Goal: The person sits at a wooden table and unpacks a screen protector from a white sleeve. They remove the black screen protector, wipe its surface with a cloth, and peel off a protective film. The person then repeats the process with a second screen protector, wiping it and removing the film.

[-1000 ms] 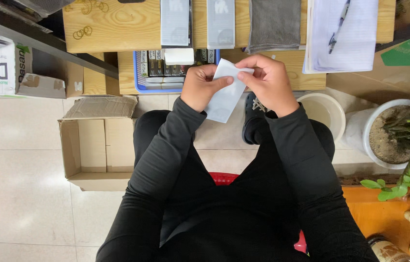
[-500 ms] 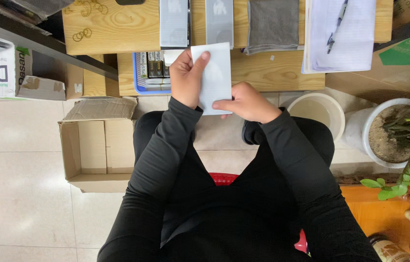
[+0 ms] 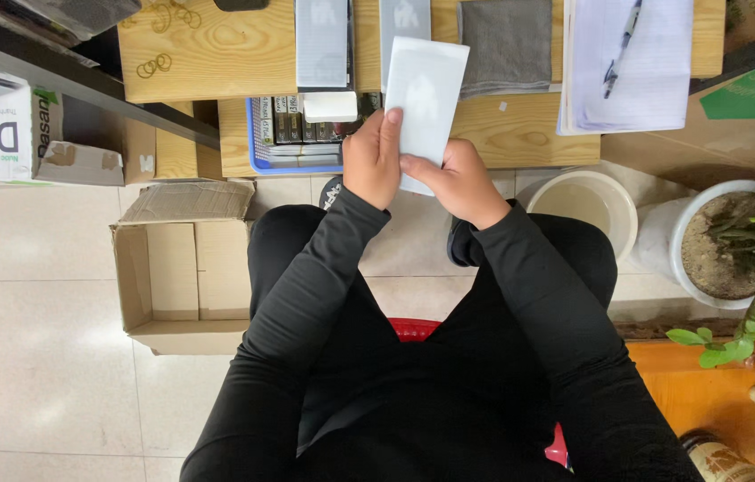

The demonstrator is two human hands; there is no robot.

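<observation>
Both hands grip one white flat packet (image 3: 425, 94), held upright above the lap before the wooden table (image 3: 520, 138). Left hand (image 3: 374, 161) fingers closed on its lower left edge; right hand (image 3: 453, 178) fingers closed at its bottom. Open cardboard box (image 3: 176, 272) at nine o'clock.

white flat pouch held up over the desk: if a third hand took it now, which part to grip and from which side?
Grip the free top edge of the white pouch, coming from the desk side, probably with a flat pinch across its faces. It is thin, flat and upright, and the left hand and right hand already cover its lower end.
</observation>
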